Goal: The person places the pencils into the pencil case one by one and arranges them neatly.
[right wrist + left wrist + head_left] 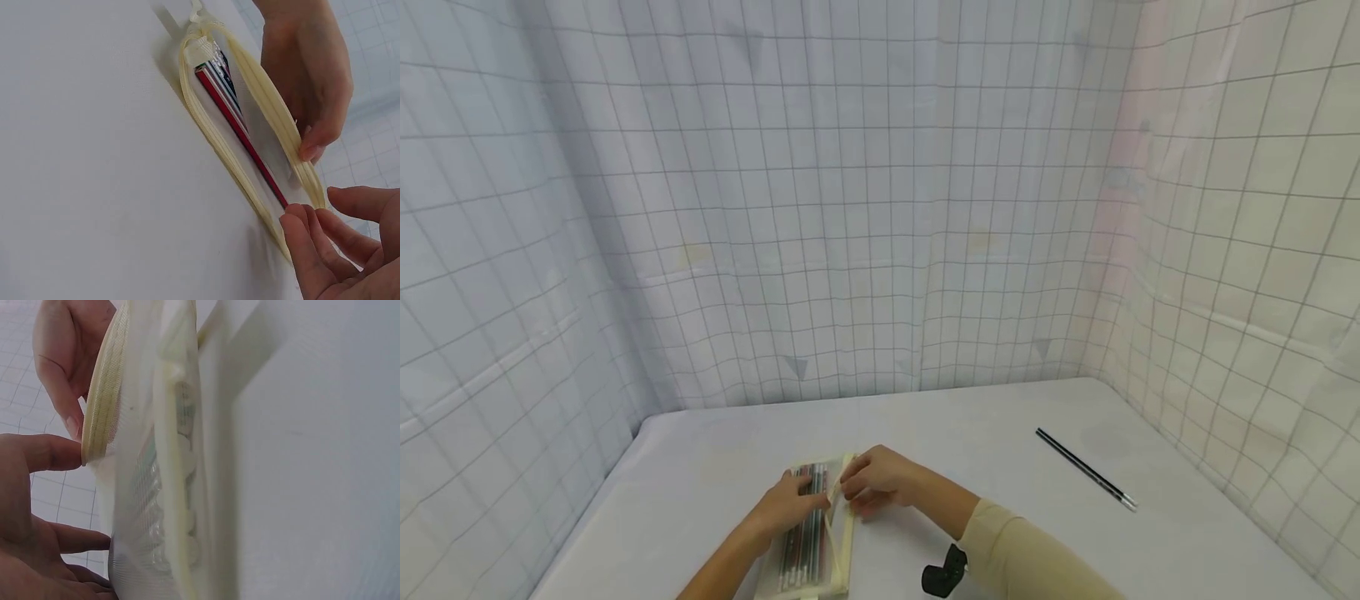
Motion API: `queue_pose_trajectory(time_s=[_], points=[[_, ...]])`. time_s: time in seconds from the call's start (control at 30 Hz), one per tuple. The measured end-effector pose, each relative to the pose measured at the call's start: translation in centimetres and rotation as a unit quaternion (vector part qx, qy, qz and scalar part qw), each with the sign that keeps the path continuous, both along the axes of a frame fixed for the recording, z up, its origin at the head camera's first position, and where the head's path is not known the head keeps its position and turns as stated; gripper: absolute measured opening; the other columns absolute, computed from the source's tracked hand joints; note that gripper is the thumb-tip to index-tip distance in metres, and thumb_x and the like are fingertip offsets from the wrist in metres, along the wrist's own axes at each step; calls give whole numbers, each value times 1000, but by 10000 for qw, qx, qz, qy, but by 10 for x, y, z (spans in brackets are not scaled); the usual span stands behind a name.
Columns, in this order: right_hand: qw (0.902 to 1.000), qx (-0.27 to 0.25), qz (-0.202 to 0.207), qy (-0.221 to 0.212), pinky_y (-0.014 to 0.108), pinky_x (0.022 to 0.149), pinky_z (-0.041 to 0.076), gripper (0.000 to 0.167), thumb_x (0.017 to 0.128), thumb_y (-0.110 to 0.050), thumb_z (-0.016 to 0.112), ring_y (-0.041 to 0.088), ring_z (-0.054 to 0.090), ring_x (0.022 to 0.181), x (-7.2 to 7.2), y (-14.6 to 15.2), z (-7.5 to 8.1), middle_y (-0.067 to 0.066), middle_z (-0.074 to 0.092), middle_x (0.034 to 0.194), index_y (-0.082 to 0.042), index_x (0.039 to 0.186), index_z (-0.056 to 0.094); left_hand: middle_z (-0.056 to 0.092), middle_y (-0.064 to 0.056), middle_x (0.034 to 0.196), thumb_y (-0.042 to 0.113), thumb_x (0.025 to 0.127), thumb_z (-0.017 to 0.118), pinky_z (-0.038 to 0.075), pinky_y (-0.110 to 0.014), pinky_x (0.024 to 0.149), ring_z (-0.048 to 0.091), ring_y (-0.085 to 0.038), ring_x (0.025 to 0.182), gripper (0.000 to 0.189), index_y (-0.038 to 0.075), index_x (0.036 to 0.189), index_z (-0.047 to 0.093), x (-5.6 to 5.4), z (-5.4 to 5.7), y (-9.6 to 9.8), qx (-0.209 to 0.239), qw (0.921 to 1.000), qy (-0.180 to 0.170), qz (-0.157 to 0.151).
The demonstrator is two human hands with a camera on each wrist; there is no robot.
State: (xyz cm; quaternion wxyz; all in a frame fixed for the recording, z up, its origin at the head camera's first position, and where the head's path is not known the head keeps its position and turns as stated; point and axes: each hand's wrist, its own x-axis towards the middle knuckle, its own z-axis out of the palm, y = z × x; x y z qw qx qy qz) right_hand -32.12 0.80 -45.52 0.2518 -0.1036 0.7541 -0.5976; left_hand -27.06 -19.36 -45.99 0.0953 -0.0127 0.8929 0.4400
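Note:
A see-through mesh pencil case (837,571) with a pale yellow zipper border lies on the table, several pencils (805,542) inside. Its zipper (269,87) stands apart, showing a red pencil (240,128) and others within the gap. My left hand (781,507) rests on the mesh with spread fingers; its thumb touches the zipper border (103,406). At the case's right side, my right hand (880,479) pinches the zipper edge between thumb and fingers, the fingertips beside the red pencil's lower end in the right wrist view.
Two dark pencils (1086,468) with pale ends lie on the right of the white table (940,433). A small black object (945,572) is by the right sleeve. Grid-patterned white curtains (865,208) enclose the back and sides.

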Motion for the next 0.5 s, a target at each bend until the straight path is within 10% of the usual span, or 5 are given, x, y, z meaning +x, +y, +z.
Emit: queue_pose_trajectory(time_s=[0.5], points=[[9990, 423, -97, 54, 37, 63, 61, 20, 91, -7, 76, 24, 73, 75, -5, 36, 13, 12, 74, 91, 0, 110, 74, 9, -45, 159, 33, 90, 72, 29, -75, 108, 21, -67, 140, 83, -13, 150, 39, 0, -1, 1, -67, 10000, -17, -29]])
